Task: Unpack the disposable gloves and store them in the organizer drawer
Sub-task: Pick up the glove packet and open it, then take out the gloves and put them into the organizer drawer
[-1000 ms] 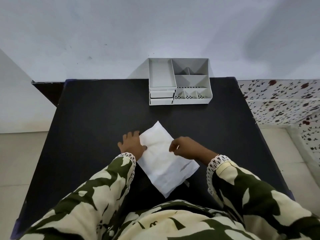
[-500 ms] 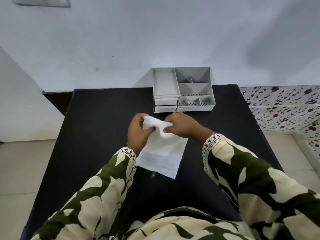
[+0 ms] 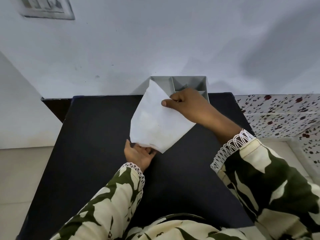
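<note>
R hand (image 3: 187, 108) pinches white glove packet (image 3: 155, 122) aloft; L hand (image 3: 138, 153) cupped open beneath. Risk: gloves spill past palm onto table (image 3: 97, 135), far from organizer (image 3: 188, 84).

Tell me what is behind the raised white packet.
The grey organizer stands behind the white packet, its back compartments showing. Packet and right hand cover its front, drawers included.

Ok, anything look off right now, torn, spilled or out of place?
Nothing stands out. The white packet is lifted off the black table, pinched at its upper edge by the right hand, with the left hand cupped under its lower end. It hides part of the grey organizer. No gloves or spill visible.
</note>
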